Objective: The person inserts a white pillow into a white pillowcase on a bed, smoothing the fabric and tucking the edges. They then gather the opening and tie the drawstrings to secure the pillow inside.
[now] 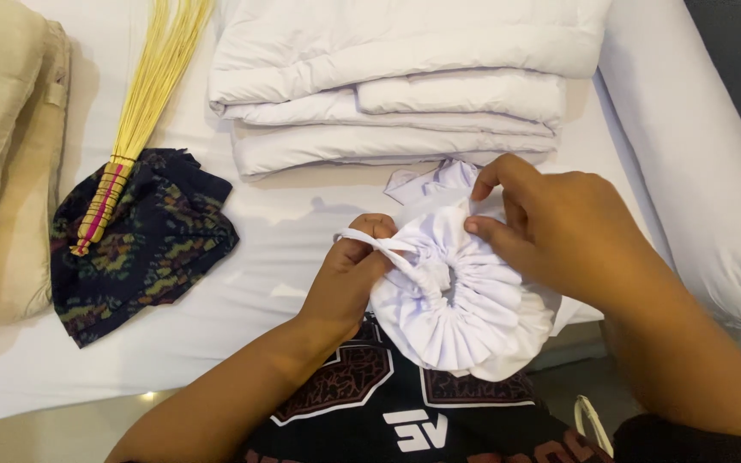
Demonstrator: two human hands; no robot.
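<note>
I saw the gathered white cloth [460, 304] held between both hands above the bed [285, 249]. My left hand [349, 274] was closed on its drawstring loop [379, 243], pulling leftward; my right hand [559, 227] pinched the bunched rim from the right.

One view only, from the person's head, tilted steeply down over their own chest and forearms toward a white bed [285, 231]; hands sit close at centre frame, folded duvet [388, 77] along the top edge, floor strip at lower left
</note>
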